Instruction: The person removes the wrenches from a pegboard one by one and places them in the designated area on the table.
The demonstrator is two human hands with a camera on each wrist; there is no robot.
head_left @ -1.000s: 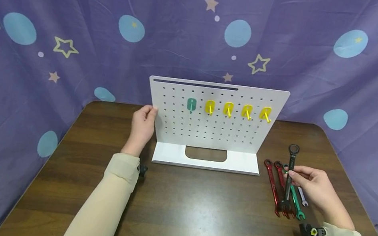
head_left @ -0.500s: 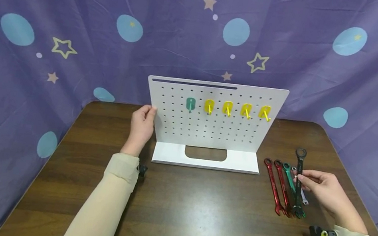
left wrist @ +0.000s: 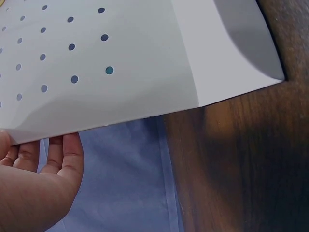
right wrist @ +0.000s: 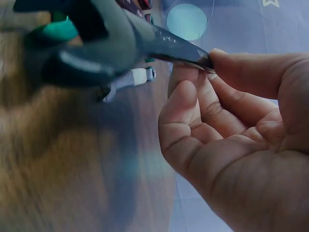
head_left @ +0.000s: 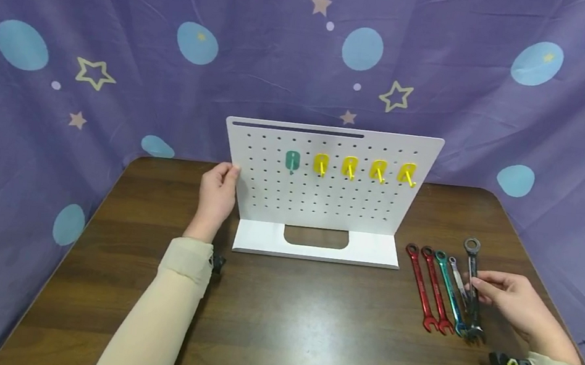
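Note:
My right hand (head_left: 517,304) pinches a black combination wrench (head_left: 473,273) by its shaft, above the right end of a row of wrenches. In the right wrist view the wrench's open end (right wrist: 91,58) looms close and blurred, with thumb and fingers on the shaft. Beneath and left of it lie two red wrenches (head_left: 421,291), a green wrench (head_left: 450,292) and a small silver wrench (head_left: 458,276). At the white pegboard stand (head_left: 318,198), my left hand (head_left: 215,196) grips the left edge, thumb in front; the left wrist view shows fingers (left wrist: 72,154) behind the panel.
One green hook (head_left: 292,161) and several yellow hooks (head_left: 349,167) line the pegboard's upper part. The stand rests on a brown wooden table (head_left: 272,329). A purple curtain (head_left: 268,35) with stars and blue ovals hangs behind.
The right hand has carried the black wrench to the right and lower, from above the red and green wrenches to beyond the silver one. The left hand still holds the pegboard edge.

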